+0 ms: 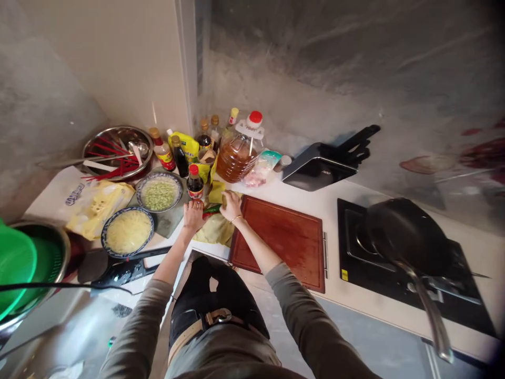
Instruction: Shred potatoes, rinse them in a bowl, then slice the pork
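Both hands met over a green pepper (pixel 212 209) lying on a yellow bag (pixel 215 230) at the tabletop (pixel 315 197) edge. Left hand (pixel 193 215) curled on the pepper's red end — right hand (pixel 231 205) curled on the other end. Cutting board (pixel 286 239) just right of the right hand, sauce bottle (pixel 194 182) just beyond the left.

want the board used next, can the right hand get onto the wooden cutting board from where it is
Probably yes: the right hand sits just beside the wooden cutting board, whose top looks bare, with nothing between them.
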`<state>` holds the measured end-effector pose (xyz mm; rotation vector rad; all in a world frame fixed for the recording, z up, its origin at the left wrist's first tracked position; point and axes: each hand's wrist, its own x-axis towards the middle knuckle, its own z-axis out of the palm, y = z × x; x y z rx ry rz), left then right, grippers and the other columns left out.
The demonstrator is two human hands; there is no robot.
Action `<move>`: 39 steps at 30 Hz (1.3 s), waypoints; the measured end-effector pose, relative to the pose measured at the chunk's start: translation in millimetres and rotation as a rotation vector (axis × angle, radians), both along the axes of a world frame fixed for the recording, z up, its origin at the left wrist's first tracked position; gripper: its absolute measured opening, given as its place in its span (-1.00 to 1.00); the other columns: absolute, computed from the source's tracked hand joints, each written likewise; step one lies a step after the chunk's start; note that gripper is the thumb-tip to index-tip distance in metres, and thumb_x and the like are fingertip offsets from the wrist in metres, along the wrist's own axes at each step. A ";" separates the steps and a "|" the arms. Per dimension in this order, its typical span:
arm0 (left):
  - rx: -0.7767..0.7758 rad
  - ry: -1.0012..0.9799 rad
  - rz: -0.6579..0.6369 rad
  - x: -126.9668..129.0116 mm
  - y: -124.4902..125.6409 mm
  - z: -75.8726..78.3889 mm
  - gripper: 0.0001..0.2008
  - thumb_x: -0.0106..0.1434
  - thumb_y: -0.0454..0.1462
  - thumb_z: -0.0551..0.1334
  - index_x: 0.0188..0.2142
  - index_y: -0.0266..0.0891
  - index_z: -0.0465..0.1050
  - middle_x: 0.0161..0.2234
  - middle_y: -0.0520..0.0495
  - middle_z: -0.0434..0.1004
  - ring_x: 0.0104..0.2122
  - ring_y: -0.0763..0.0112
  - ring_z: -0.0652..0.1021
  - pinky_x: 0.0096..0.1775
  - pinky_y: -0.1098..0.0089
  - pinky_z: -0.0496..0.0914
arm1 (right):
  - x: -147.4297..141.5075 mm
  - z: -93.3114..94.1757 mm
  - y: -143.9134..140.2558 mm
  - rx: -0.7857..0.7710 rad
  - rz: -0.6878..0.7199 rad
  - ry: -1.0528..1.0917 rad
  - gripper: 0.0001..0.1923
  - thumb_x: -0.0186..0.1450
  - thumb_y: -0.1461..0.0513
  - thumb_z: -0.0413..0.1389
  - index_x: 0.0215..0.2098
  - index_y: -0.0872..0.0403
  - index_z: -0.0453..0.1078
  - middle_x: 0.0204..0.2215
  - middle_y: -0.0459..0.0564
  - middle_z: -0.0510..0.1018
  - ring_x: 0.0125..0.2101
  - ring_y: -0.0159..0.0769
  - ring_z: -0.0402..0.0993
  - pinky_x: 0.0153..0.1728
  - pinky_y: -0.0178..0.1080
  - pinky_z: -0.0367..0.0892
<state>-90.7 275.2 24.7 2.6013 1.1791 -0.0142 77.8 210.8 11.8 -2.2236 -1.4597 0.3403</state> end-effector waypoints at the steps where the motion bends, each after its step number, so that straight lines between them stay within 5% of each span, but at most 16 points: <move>1: -0.009 -0.025 -0.001 6.4 -3.4 5.7 -0.55 0.14 -0.14 0.18 -0.02 -0.31 0.33 0.03 -0.38 0.33 0.06 -0.08 0.26 0.07 0.02 0.07 | 22.5 4.5 2.3 0.071 -0.125 0.031 -0.46 0.15 0.29 0.03 0.12 0.12 0.15 0.10 0.17 0.23 0.11 -0.10 0.07 0.14 0.00 -0.02; 3: -0.048 -0.079 0.002 20.4 -11.4 15.9 -0.65 0.19 -0.20 0.11 -0.06 -0.30 0.37 -0.03 -0.35 0.38 0.04 -0.04 0.30 0.05 0.04 0.13 | 74.1 16.1 9.9 0.250 -0.370 0.068 -0.45 0.18 0.28 -0.01 0.15 0.16 0.08 0.16 0.22 0.15 0.16 -0.13 -0.04 0.18 0.02 -0.09; 5: -0.140 -0.157 -0.022 35.1 -19.7 22.7 -0.71 0.22 -0.26 0.06 -0.10 -0.25 0.40 -0.08 -0.28 0.43 -0.01 0.06 0.36 0.02 0.12 0.19 | 125.4 30.2 19.6 0.322 -0.425 0.072 -0.40 0.16 0.28 0.05 0.16 0.20 0.07 0.23 0.23 0.03 0.22 -0.09 -0.23 0.20 0.10 -0.23; 7: -0.250 -0.256 -0.030 48.9 -27.1 25.2 -0.75 0.21 -0.28 0.07 -0.16 -0.20 0.43 -0.13 -0.21 0.46 -0.04 0.15 0.41 0.02 0.20 0.23 | 165.5 45.3 26.9 0.307 -0.398 0.071 -0.59 0.14 0.26 0.11 -0.04 0.15 0.28 0.16 0.18 0.18 0.23 -0.03 -0.25 0.18 0.19 -0.31; 10: -0.467 -0.481 0.054 68.5 -36.2 22.4 -0.82 0.18 -0.26 0.13 -0.23 -0.16 0.45 -0.15 -0.14 0.49 -0.09 0.24 0.45 0.02 0.25 0.25 | 194.1 66.8 24.7 0.147 -0.148 0.025 -0.97 0.15 0.30 0.11 -0.42 0.04 0.38 -0.21 0.06 0.49 0.07 -0.05 0.19 0.17 0.21 -0.29; 14: -0.921 -0.881 0.429 98.8 -46.6 16.0 -0.63 0.15 -0.14 0.22 -0.07 -0.23 0.36 -0.02 -0.23 0.41 -0.02 0.24 0.44 0.03 0.25 0.27 | 188.4 96.8 -3.4 0.189 0.050 0.038 -0.91 0.20 0.28 0.08 -0.40 0.00 0.42 -0.36 -0.04 0.54 -0.20 -0.21 0.44 0.18 0.13 -0.20; 16: -1.007 -0.959 0.545 115.4 -52.6 16.0 -0.42 0.12 -0.07 0.25 0.09 -0.22 0.20 0.13 -0.29 0.26 0.10 0.23 0.35 0.05 0.25 0.26 | 178.1 115.3 -21.2 0.226 0.123 0.051 -0.91 0.21 0.24 0.08 -0.35 -0.02 0.44 -0.35 -0.06 0.56 -0.24 -0.25 0.46 0.17 0.08 -0.11; 19: -1.190 -1.080 0.577 134.9 -65.3 22.3 -0.26 0.08 -0.02 0.27 0.19 -0.08 0.02 0.22 -0.21 0.13 0.15 0.24 0.29 0.06 0.18 0.25 | 159.3 147.1 -44.5 0.330 0.199 0.140 -0.84 0.23 0.10 0.08 -0.30 -0.05 0.45 -0.35 -0.07 0.56 -0.32 -0.28 0.47 0.00 -0.06 0.23; 23: -1.527 -1.408 0.417 138.7 -90.3 38.0 -0.36 0.09 0.10 0.18 0.09 -0.14 0.21 0.07 -0.18 0.36 0.02 0.20 0.43 0.02 0.08 0.31 | 129.9 186.9 -69.4 0.395 0.284 0.460 -0.71 0.23 -0.01 0.05 -0.29 0.00 0.43 -0.47 -0.13 0.51 -0.59 -0.42 0.42 -0.44 -0.27 0.39; 26: -1.433 -1.566 0.466 122.7 -109.2 47.0 -0.43 0.14 0.13 0.09 -0.03 -0.22 0.31 -0.06 -0.16 0.47 -0.08 0.25 0.49 -0.02 0.17 0.36 | 111.9 205.4 -87.6 0.333 0.376 0.591 -0.69 0.19 -0.02 0.10 -0.26 0.02 0.44 -0.40 -0.12 0.53 -0.54 -0.41 0.45 -0.44 -0.28 0.41; 29: -1.271 -1.555 0.788 95.4 -123.7 50.5 -0.48 0.23 0.10 -0.02 -0.06 -0.23 0.33 -0.14 -0.14 0.51 -0.13 0.26 0.51 -0.11 0.24 0.42 | 98.8 208.4 -103.5 0.309 0.465 0.615 -0.71 0.20 0.01 0.11 -0.23 -0.01 0.46 -0.30 -0.07 0.56 -0.35 -0.31 0.51 -0.27 -0.20 0.43; 33: -1.027 -1.662 1.032 52.1 -141.5 49.6 -0.44 0.25 0.12 -0.08 -0.07 -0.25 0.36 -0.19 -0.14 0.54 -0.10 0.23 0.51 -0.16 0.30 0.44 | 72.1 181.9 -113.8 0.464 0.321 0.667 -0.72 0.28 0.03 0.01 -0.23 -0.02 0.45 -0.24 -0.04 0.55 -0.16 -0.26 0.47 -0.06 -0.13 0.35; 39: -0.680 -1.818 1.054 -10.4 -176.1 41.3 -0.34 0.14 0.21 0.00 -0.11 -0.28 0.41 -0.19 -0.14 0.55 -0.13 0.23 0.53 -0.12 0.31 0.43 | -2.3 132.1 -118.6 0.265 0.456 0.965 -0.74 0.25 0.03 0.05 -0.25 -0.02 0.44 -0.15 -0.02 0.53 -0.03 -0.24 0.40 0.03 -0.13 0.28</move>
